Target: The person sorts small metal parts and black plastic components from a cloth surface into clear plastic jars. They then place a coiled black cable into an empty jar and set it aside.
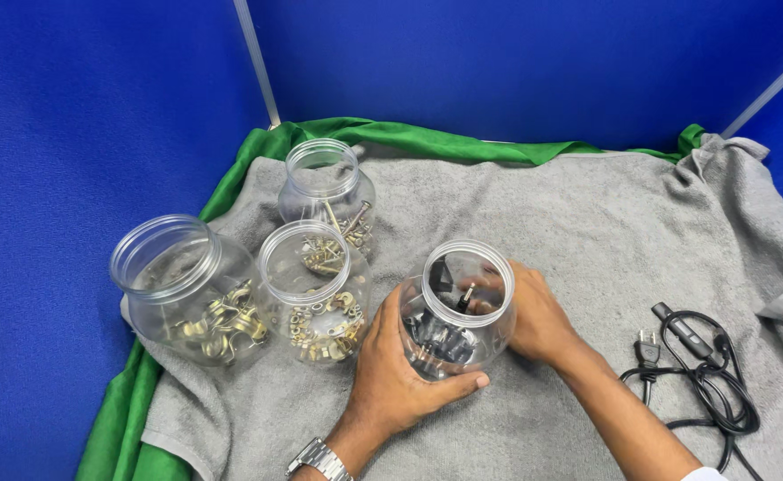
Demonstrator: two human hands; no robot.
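Now both your hands are on the clear jar (456,312) of black parts.
Your left hand (398,370) wraps it from seven o'clock, fingers closed on the glass; your right hand (538,319) presses its three o'clock side; three more jars (316,289) sit at nine o'clock; a black cord (708,379) lies at three o'clock on the grey towel (605,232).

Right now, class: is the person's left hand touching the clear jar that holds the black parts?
Touching. The head view shows the left hand wrapped round the clear jar, thumb pressed on its lower wall.
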